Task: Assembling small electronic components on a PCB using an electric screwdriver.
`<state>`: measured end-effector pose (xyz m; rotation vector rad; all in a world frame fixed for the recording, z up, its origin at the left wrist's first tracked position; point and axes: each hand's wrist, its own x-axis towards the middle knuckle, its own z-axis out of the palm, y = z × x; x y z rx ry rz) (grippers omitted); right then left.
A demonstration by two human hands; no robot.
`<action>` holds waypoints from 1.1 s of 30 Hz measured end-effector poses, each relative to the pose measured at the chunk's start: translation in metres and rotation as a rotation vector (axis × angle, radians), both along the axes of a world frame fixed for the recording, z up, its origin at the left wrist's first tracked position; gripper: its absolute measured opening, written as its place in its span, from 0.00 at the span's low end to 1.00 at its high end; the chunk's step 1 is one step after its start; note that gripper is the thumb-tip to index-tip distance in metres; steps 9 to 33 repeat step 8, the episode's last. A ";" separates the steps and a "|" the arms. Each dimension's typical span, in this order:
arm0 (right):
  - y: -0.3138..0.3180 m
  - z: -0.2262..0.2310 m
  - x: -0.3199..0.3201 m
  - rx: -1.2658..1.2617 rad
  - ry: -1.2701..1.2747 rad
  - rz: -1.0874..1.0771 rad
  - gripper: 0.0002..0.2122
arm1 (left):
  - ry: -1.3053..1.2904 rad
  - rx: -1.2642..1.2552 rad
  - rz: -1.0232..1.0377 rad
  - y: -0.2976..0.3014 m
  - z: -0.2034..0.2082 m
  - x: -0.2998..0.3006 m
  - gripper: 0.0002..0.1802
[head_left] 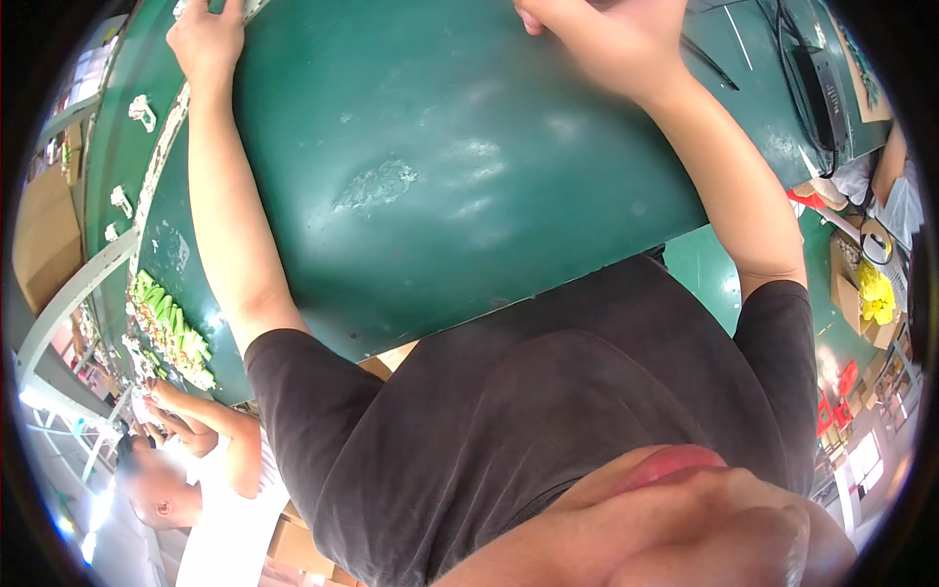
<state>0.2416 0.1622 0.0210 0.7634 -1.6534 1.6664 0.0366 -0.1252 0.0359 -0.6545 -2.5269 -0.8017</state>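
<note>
My left hand point(206, 44) reaches to the top left, over the pale, worn strip along the far side of the green table point(440, 196). Its fingertips run out of the picture, with a small white piece point(180, 9) close to them; whether they grip it does not show. At the top right my right hand point(626, 39) is held above the table, slightly blurred. Its visible fingers curl inward, and the frame edge hides what they may hold. Several white plastic parts, one of them a larger part point(143, 112), lie on the green surface past the strip.
Green-and-white pieces point(168, 318) lie piled at the left, near a co-worker point(230, 499) in white. A black power strip point(820, 98) with cables lies at the far right, near a thin dark rod point(711, 64). A grey metal frame point(73, 284) curves along the left.
</note>
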 end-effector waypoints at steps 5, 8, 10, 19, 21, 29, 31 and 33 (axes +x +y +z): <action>0.003 0.046 0.019 -0.223 -0.104 0.154 0.23 | 0.071 -0.133 -0.187 0.034 0.038 0.049 0.11; 0.013 0.047 0.024 -0.516 -0.175 0.391 0.22 | -0.102 -0.041 -0.354 0.040 0.028 0.051 0.15; 0.013 0.047 0.024 -0.516 -0.175 0.391 0.22 | -0.102 -0.041 -0.354 0.040 0.028 0.051 0.15; 0.013 0.047 0.024 -0.516 -0.175 0.391 0.22 | -0.102 -0.041 -0.354 0.040 0.028 0.051 0.15; 0.013 0.047 0.024 -0.516 -0.175 0.391 0.22 | -0.102 -0.041 -0.354 0.040 0.028 0.051 0.15; 0.013 0.047 0.024 -0.516 -0.175 0.391 0.22 | -0.102 -0.041 -0.354 0.040 0.028 0.051 0.15; 0.013 0.047 0.024 -0.516 -0.175 0.391 0.22 | -0.102 -0.041 -0.354 0.040 0.028 0.051 0.15; 0.013 0.047 0.024 -0.516 -0.175 0.391 0.22 | -0.102 -0.041 -0.354 0.040 0.028 0.051 0.15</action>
